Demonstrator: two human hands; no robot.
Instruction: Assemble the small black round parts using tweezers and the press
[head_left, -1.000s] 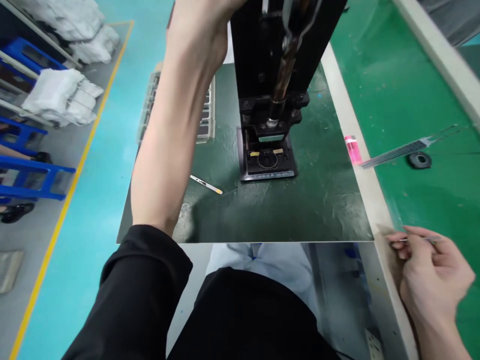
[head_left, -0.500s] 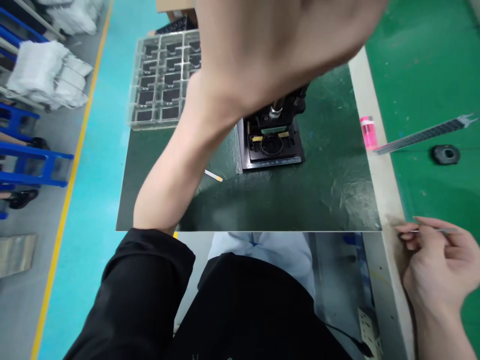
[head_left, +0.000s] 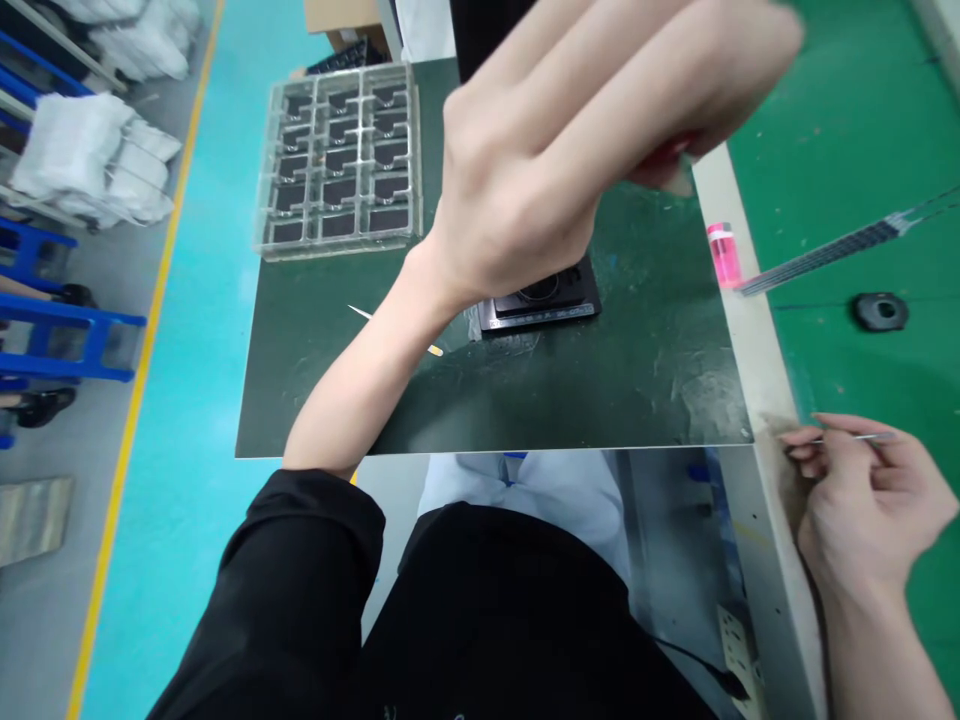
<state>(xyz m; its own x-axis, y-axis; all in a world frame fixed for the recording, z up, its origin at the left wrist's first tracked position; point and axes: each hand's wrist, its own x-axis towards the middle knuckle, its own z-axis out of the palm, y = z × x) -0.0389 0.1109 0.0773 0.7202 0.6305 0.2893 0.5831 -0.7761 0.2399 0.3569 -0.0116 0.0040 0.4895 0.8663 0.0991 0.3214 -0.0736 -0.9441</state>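
My left hand (head_left: 517, 190) is raised over the small black press fixture (head_left: 540, 318). Its fingers curl round a red knob-like part (head_left: 664, 165), mostly hidden beneath them. Only the front of the fixture's base shows below the hand; the rest is covered. At the right edge of the bench my right hand (head_left: 870, 500) is closed in a pinch on a thin metal tool (head_left: 855, 437), whose kind I cannot make out. A thin white stick with a yellow end (head_left: 435, 350) lies on the dark green mat, partly behind my left forearm.
A clear plastic tray (head_left: 337, 240) with dark pieces in its compartments sits at the mat's back left. To the right are a pink bottle (head_left: 724, 255), a long grey strip (head_left: 825, 258) and a black ring-shaped object (head_left: 880, 312). A cardboard box (head_left: 341, 14) stands behind.
My left hand has come down and nearer, now covering most of the fixture while more of the tray shows. My right hand keeps its pinch, with little movement.
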